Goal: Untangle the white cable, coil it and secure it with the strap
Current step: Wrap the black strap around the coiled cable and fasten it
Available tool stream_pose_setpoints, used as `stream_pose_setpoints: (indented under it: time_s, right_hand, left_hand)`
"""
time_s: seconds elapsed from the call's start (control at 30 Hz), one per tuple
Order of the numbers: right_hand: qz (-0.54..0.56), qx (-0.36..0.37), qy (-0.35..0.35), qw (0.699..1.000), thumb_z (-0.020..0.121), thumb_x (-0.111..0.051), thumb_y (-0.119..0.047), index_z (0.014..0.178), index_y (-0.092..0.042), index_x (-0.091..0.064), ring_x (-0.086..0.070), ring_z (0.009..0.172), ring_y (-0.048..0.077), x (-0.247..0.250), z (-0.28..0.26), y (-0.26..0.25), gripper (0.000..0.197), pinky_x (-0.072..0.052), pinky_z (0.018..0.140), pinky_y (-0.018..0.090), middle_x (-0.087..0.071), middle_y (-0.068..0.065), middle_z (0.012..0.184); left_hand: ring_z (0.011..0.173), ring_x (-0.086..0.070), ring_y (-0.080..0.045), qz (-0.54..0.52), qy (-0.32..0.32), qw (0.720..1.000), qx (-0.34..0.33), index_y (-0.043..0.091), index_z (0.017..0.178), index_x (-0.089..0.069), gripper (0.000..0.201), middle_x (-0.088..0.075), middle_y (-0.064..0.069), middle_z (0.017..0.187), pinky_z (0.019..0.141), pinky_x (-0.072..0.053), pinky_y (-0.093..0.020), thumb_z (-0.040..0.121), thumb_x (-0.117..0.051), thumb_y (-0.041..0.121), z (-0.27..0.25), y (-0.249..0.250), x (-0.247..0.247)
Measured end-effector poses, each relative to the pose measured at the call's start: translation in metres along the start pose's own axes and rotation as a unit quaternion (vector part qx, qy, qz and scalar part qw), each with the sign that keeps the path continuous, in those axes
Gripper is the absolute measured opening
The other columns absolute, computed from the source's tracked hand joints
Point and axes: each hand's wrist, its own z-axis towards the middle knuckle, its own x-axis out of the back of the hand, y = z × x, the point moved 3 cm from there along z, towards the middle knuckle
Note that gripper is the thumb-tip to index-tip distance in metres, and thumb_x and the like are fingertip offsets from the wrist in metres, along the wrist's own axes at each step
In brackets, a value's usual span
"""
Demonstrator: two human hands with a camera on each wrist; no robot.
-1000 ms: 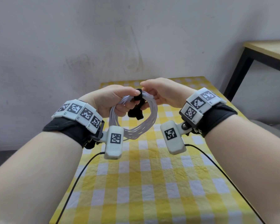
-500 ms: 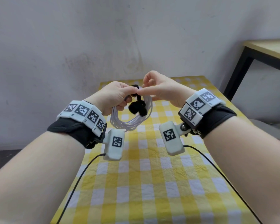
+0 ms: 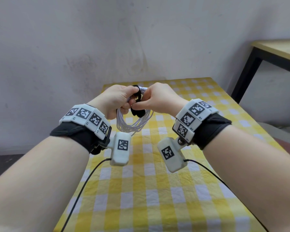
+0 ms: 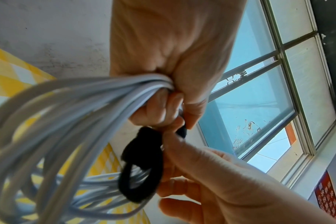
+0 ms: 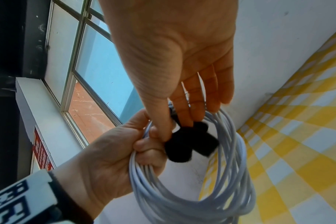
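Head view shows both hands raised above the yellow checked surface [image 3: 157, 190], meeting at the top of the white cable [image 3: 132, 124], which hangs below them as a finished coil of several loops. Untangling and coiling look done; the step in hand is the strapping. A black strap [image 3: 137, 111] sits at the top of the coil between the two hands, partly wound and not yet closed flat as far as I can judge.

The left hand [image 3: 115, 101] has its fingers [image 5: 146, 145] curled tight round the gathered loops, bunching them in the fist. The right hand [image 3: 159, 99] pinches the strap between thumb and the tips of its first fingers [image 5: 184, 115], while the remaining fingers are nearly straight and lie against the far side of the coil.

From the left wrist view the strap [image 4: 142, 166] forms a loose dark loop with some cable strands passing through it. Whether all strands are inside it cannot be told.

The next move likely calls for pulling the free end snug round the whole bundle and pressing it onto itself, while the left grip stops the loops from springing apart.
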Motion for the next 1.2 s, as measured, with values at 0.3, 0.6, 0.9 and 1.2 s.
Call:
stream_pose_setpoints:
  time_s: [0.3,0.6,0.9,1.2]
  right_hand:
    - [0.033,0.021,-0.034,0.999,0.067,-0.071,-0.022,0.071,-0.007,-0.065,-0.046,0.060,0.016,-0.005,-0.006,-0.005,0.017,-0.039,0.055,0.026,-0.051,0.000,0.063]
    - [0.342,0.069,-0.072,0.934,0.078,-0.046,0.010,0.060,-0.013,-0.044,-0.046,0.051,0.013,0.020,-0.014,-0.015,0.029,-0.046,0.056,0.026,-0.042,0.002,0.058]
    - [0.401,0.055,0.048,0.913,0.085,-0.047,0.003,0.071,-0.019,-0.041,-0.043,0.067,0.021,0.030,0.006,0.003,0.026,-0.043,0.066,0.039,-0.041,0.002,0.065]
    - [0.352,0.079,0.070,0.930,0.090,-0.035,0.006,0.075,-0.021,-0.048,-0.047,0.063,0.013,0.027,0.012,0.011,0.034,-0.038,0.056,0.018,-0.051,0.002,0.072]
  left_hand:
    - [0.033,-0.026,-0.006,-0.038,-0.002,0.999,0.017,0.011,0.082,-0.051,0.021,-0.043,0.001,0.049,0.034,-0.021,-0.014,0.098,-0.043,0.022,0.001,-0.003,0.003]
    - [0.031,-0.026,-0.007,0.096,0.073,0.993,0.006,0.010,0.080,-0.053,0.019,-0.042,-0.007,0.059,0.035,-0.020,-0.013,0.097,-0.046,0.015,0.007,-0.012,0.014]
    - [0.039,-0.025,-0.009,0.168,-0.068,0.982,0.047,0.019,0.100,-0.061,0.018,-0.065,-0.005,0.068,0.039,-0.020,-0.018,0.089,-0.055,0.006,-0.005,-0.013,0.011]
    - [0.042,-0.031,-0.012,0.173,-0.195,0.964,0.049,0.012,0.100,-0.072,0.033,-0.064,-0.013,0.074,0.041,-0.019,-0.019,0.072,-0.054,0.014,-0.017,-0.006,-0.006]
